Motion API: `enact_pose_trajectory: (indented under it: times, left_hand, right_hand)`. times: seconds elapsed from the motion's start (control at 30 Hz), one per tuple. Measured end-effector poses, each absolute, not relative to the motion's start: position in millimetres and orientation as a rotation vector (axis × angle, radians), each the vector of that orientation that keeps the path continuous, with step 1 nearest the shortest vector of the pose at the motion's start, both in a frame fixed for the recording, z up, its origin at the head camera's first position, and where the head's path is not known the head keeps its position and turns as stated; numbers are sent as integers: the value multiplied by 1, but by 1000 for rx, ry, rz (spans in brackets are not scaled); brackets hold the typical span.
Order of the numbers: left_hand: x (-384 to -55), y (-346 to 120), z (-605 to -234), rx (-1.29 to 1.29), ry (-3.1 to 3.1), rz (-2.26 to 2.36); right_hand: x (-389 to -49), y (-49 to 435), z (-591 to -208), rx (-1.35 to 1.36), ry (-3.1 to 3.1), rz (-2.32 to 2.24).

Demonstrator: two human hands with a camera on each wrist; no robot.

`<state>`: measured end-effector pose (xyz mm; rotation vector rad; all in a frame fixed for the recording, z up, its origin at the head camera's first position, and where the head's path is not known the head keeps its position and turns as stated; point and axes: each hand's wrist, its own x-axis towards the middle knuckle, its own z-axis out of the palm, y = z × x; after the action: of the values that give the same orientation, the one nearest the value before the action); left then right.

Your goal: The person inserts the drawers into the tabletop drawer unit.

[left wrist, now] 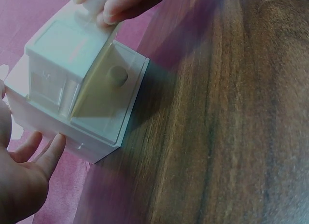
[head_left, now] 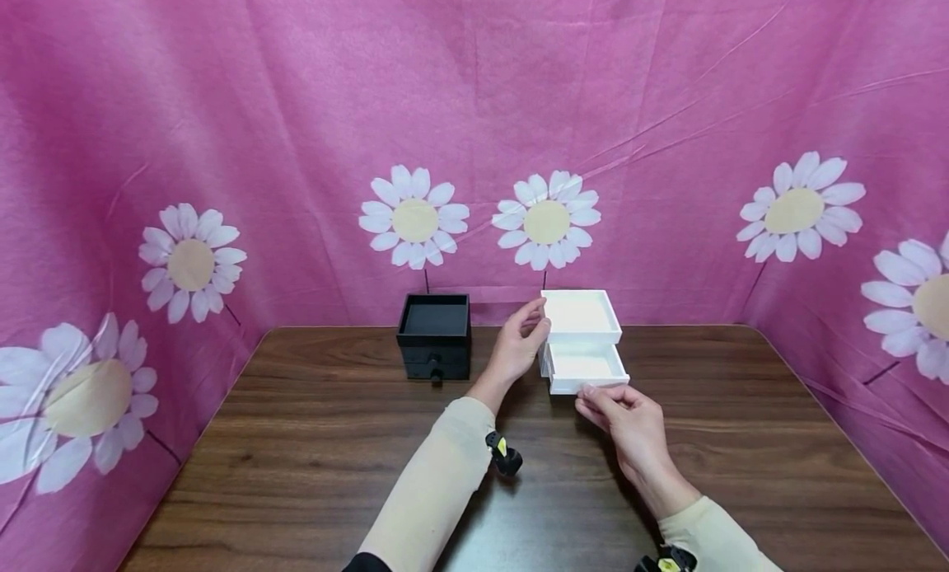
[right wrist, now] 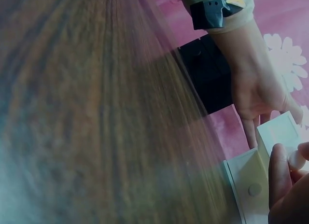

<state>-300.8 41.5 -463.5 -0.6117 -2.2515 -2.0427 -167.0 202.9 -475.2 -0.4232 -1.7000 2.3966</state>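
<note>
A small white box with drawers stands at the back of the table, with an open tray on top. Its upper drawer is pulled out toward me, and its inside looks bare. My right hand pinches the round knob of that drawer between thumb and fingers. Below it, the lower drawer is closed, its own knob free. With extended fingers my left hand touches the box's left side; the fingertips press on the wall in the left wrist view.
A matching black box with drawers stands left of the white one, past my left hand. The brown wooden table ends at a pink cloth with large daisies, which hangs behind and along both sides.
</note>
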Motion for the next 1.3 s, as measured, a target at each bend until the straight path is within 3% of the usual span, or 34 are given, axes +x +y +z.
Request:
enact_pose_trajectory:
  times: [1.3]
  left_hand:
    - [-300,42,-461,-565,-2278,-2023]
  right_hand:
    - [-210,201,-477,-424,-1675,2363]
